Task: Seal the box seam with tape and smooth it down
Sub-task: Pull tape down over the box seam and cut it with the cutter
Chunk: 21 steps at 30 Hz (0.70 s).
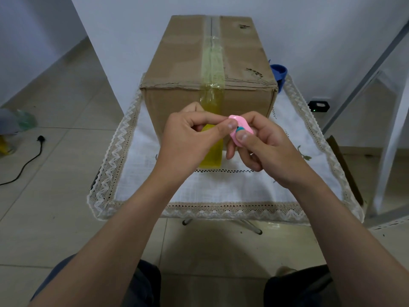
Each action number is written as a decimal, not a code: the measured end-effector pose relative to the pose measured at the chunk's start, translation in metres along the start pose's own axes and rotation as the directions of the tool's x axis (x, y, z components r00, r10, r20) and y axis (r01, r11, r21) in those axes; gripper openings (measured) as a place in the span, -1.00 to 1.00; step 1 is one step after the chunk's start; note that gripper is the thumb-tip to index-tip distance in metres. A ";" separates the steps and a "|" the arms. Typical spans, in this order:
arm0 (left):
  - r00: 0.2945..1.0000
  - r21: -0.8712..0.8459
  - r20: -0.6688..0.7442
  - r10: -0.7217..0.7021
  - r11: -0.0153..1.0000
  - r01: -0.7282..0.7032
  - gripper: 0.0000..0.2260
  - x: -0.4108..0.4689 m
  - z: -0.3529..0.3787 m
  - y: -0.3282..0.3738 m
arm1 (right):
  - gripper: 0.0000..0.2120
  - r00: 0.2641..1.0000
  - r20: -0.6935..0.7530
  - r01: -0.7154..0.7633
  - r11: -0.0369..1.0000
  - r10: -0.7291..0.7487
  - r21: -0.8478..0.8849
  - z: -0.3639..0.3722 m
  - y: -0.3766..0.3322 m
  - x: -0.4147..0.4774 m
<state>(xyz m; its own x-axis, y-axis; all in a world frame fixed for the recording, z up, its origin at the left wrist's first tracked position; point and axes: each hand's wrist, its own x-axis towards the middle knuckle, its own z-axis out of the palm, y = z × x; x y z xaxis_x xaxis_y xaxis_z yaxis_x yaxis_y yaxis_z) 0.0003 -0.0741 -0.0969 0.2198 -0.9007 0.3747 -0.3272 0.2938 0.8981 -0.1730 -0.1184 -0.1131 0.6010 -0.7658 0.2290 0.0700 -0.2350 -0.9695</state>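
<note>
A brown cardboard box point(181, 63) stands on a small table. Yellowish clear tape point(213, 60) runs along its top seam and down over the near face. The tape roll point(212, 155) hangs low in front of the box, partly hidden behind my left hand point(190, 138). That hand pinches the tape, and its thumb touches a small pink cutter. My right hand point(263, 147) grips the pink cutter point(240, 129), which has a teal button, right beside the tape.
A white lace-edged cloth point(221, 185) covers the table. A blue object point(279, 73) sits behind the box on the right. On the tiled floor lie a black cable with a plug point(41, 138) at left and a small black device point(318, 106) at right.
</note>
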 end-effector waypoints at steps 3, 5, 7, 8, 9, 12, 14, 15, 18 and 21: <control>0.999 -0.051 0.008 -0.036 0.998 0.036 -0.97 -0.001 0.002 0.002 | -0.97 1.000 0.004 0.018 0.999 -0.018 0.032 0.007 0.002 0.000; 0.999 -0.077 0.017 -0.048 0.996 0.050 -0.97 -0.001 0.002 0.002 | -0.96 0.999 -0.029 0.040 0.997 -0.038 0.073 0.011 0.003 0.001; 0.998 -0.092 0.019 -0.054 0.994 0.056 -0.97 0.001 0.001 0.002 | -0.94 0.998 -0.057 0.043 0.995 -0.038 0.095 0.012 0.002 0.003; 0.998 -0.093 0.021 -0.051 0.994 0.053 -0.96 0.002 0.000 0.001 | -0.94 0.997 -0.068 0.035 0.994 -0.028 0.100 0.013 0.003 0.003; 0.999 -0.093 0.025 -0.045 0.995 0.047 -0.96 0.002 0.000 0.001 | -0.94 0.997 -0.080 0.026 0.994 -0.018 0.102 0.013 0.003 0.004; 0.999 -0.063 0.040 -0.020 0.998 0.023 -0.93 0.003 -0.004 -0.003 | -0.91 0.992 -0.125 0.003 0.997 0.007 0.078 0.014 0.003 0.005; 0.999 -0.048 0.048 -0.004 0.999 0.006 -0.90 0.004 -0.007 -0.006 | -0.87 0.987 -0.157 -0.017 0.997 0.029 0.075 0.016 0.001 0.006; 0.999 -0.044 0.051 0.003 0.999 -0.001 -0.88 0.005 -0.007 -0.007 | -0.87 0.985 -0.170 -0.030 0.996 0.043 0.080 0.017 -0.001 0.007; 0.999 -0.030 0.046 0.017 0.999 -0.016 -0.83 0.005 -0.007 -0.010 | -0.90 0.977 -0.197 -0.068 0.995 0.082 0.080 0.019 -0.002 0.009; 0.999 -0.022 0.047 0.017 1.000 -0.016 -0.82 0.006 -0.008 -0.013 | -0.91 0.970 -0.223 -0.082 0.992 0.100 0.091 0.022 -0.001 0.010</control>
<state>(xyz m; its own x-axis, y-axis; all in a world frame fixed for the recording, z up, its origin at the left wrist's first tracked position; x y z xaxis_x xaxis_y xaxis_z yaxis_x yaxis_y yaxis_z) 0.0134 -0.0805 -0.1050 0.1710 -0.9094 0.3792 -0.3108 0.3154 0.8966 -0.1495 -0.1124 -0.1118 0.4127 -0.8994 0.1442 0.0929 -0.1159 -0.9889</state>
